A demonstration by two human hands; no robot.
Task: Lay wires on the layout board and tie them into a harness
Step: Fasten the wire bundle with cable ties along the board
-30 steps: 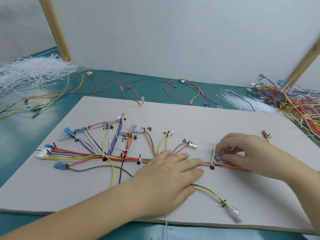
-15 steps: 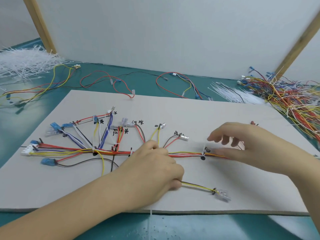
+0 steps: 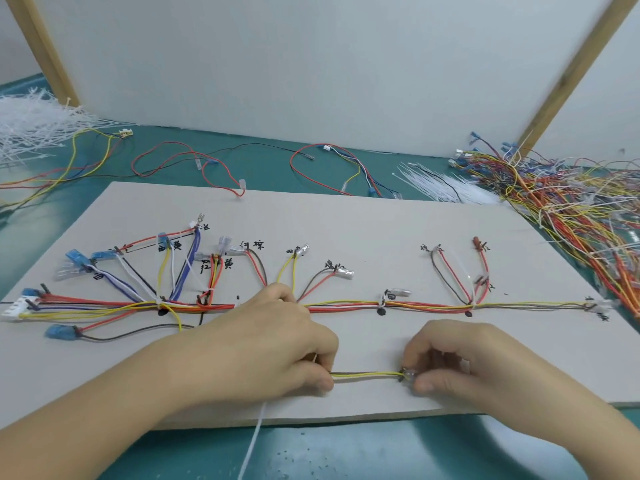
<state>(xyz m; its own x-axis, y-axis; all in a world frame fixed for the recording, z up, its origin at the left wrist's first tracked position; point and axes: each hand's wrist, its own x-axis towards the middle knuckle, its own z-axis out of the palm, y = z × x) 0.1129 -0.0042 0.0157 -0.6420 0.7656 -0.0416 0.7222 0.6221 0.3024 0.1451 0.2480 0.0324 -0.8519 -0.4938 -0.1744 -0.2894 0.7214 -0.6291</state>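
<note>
1. Grey layout board (image 3: pixel 346 220) lies flat on the teal table (image 3: pixel 363 452), and the harness trunk (image 3: pixel 346 306) runs left to right across it, branches fanning up to handwritten labels.
2. Left hand (image 3: pixel 273 344) sits low on the board, fingers curled, pinching one end of a yellow-and-brown wire pair (image 3: pixel 367 375).
3. Right hand (image 3: pixel 453 358) pinches the other end at its clear terminal (image 3: pixel 408 375), wire taut between them.
4. White cable tie (image 3: pixel 252 441) trails off the near edge under the left hand.
5. Loose wires (image 3: pixel 571 209) heap far right.
</note>
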